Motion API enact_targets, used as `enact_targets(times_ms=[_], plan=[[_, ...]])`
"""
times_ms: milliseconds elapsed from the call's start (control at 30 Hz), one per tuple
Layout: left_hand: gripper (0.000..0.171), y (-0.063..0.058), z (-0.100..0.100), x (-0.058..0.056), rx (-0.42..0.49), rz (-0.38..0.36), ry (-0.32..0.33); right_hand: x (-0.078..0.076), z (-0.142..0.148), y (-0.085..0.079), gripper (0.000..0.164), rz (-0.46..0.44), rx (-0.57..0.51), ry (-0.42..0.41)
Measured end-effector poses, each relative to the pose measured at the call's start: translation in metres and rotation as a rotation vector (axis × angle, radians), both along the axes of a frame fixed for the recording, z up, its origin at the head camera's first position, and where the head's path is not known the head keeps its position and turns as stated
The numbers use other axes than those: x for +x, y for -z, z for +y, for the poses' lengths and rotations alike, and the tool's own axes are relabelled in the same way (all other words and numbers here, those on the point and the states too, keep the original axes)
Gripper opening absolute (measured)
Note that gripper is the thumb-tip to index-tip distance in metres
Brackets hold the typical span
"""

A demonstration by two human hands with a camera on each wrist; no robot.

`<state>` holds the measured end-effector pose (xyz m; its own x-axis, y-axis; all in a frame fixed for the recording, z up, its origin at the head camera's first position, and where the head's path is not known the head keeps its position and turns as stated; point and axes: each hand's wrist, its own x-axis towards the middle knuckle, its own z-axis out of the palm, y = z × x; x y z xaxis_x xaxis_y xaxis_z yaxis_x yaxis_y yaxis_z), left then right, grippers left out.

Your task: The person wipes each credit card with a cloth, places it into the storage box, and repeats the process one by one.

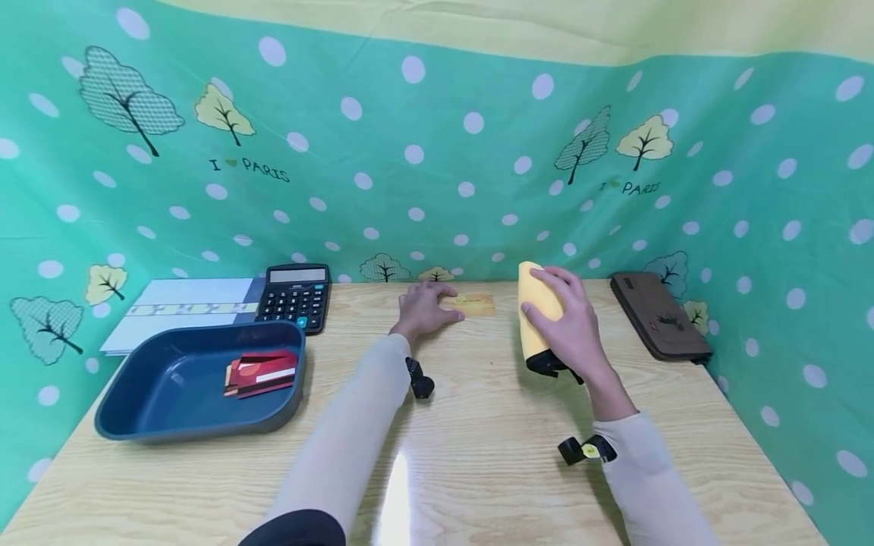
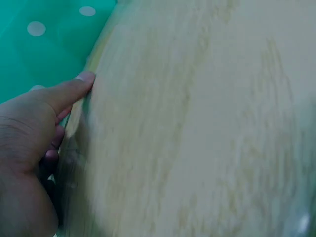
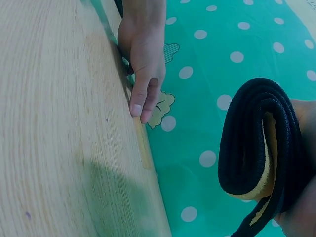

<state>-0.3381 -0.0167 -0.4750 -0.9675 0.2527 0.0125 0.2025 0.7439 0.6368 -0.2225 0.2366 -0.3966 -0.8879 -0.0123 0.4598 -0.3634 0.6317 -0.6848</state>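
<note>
My left hand (image 1: 425,309) is at the back of the wooden table, thumb and forefinger apart beside the near end of a yellow card (image 1: 479,305). The card lies flat; whether the fingertips touch it is hard to tell. In the left wrist view, the hand (image 2: 29,133) appears at the left edge and the card does not show. My right hand (image 1: 567,311) grips a rolled cloth (image 1: 536,307), yellow outside with a black end, raised above the table. The right wrist view shows the end of the roll (image 3: 252,143), with black and yellow layers.
To the left, a blue bin (image 1: 198,436) contains several red cards (image 1: 262,373). Behind it are a black calculator (image 1: 295,296) and a white folder (image 1: 184,299). A brown zip case (image 1: 658,315) lies at the back right. Patterned green cloth (image 1: 437,174) hangs behind the table.
</note>
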Motion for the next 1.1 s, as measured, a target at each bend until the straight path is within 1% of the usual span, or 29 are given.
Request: enact_targets(times_ms=[200,300,500,667,800,967,1033,1100], plan=[[0.05,-0.006,0.004,0.001,-0.001,-0.027,-0.04,0.001,0.0,0.002,0.056,-0.004,-0.006,0.001],[0.049,-0.009,0.005,0.002,0.002,-0.049,-0.045,0.001,0.001,0.002,0.056,-0.004,-0.016,0.001],[0.049,-0.009,0.008,0.004,0.018,-0.064,-0.078,0.001,0.001,0.002,0.056,-0.008,-0.026,-0.009],[0.049,-0.007,0.01,0.008,0.095,-0.058,-0.103,0.0,0.001,0.001,0.056,-0.006,-0.022,-0.01],[0.043,-0.005,0.011,0.013,0.145,-0.035,-0.095,0.0,0.002,0.001,0.055,-0.002,-0.023,-0.012],[0.033,-0.001,0.01,0.019,0.172,0.016,-0.091,0.0,0.002,0.002,0.055,-0.015,-0.037,-0.026],[0.033,-0.001,0.007,0.022,0.204,0.02,-0.084,0.001,0.002,0.002,0.055,-0.015,-0.036,-0.027],[0.033,-0.002,0.005,0.025,0.256,0.012,-0.079,0.001,0.002,0.002,0.055,-0.013,-0.036,-0.028]])
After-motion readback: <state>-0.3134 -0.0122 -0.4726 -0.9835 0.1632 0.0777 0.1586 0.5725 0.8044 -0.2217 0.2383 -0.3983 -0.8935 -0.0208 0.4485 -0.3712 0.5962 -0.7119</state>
